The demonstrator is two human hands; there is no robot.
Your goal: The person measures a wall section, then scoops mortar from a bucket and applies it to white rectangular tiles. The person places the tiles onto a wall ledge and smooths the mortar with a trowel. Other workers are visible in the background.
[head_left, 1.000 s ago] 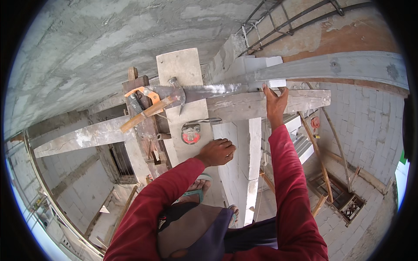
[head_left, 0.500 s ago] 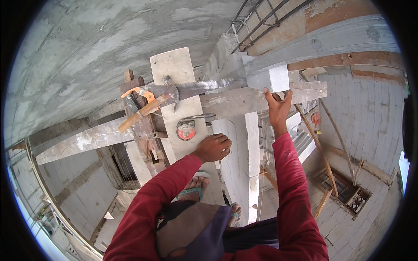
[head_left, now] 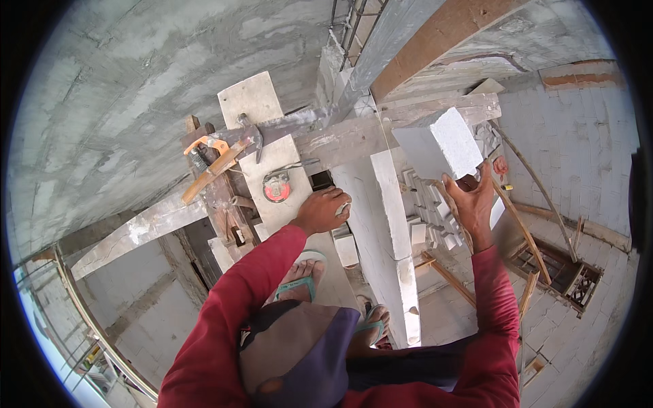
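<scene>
My right hand (head_left: 474,200) grips the near end of a pale lightweight concrete block (head_left: 435,143), thumb and fingers on either side. The block is tilted and raised, to the right of the white block wall (head_left: 364,224). My left hand (head_left: 322,212) is curled closed at the wall's left side, near the plank's edge; a small pale bit shows at its fingers, too little to name. Left of it, a red and grey tape measure (head_left: 276,187) rests on the plank (head_left: 297,228). Beyond lie a claw hammer (head_left: 224,163) and an orange-handled handsaw (head_left: 282,127).
My sandalled feet (head_left: 299,279) are on the plank and beside the wall. A timber beam (head_left: 354,138) crosses ahead, and a grey metal beam (head_left: 391,47) slants overhead. Far below at right are stacked blocks (head_left: 435,214), leaning wooden poles (head_left: 524,234) and a wooden frame (head_left: 558,268).
My right hand has brought the block away from the metal beam, to the right and nearer, and tilted it. The view has turned, while my left hand stays close to the wall.
</scene>
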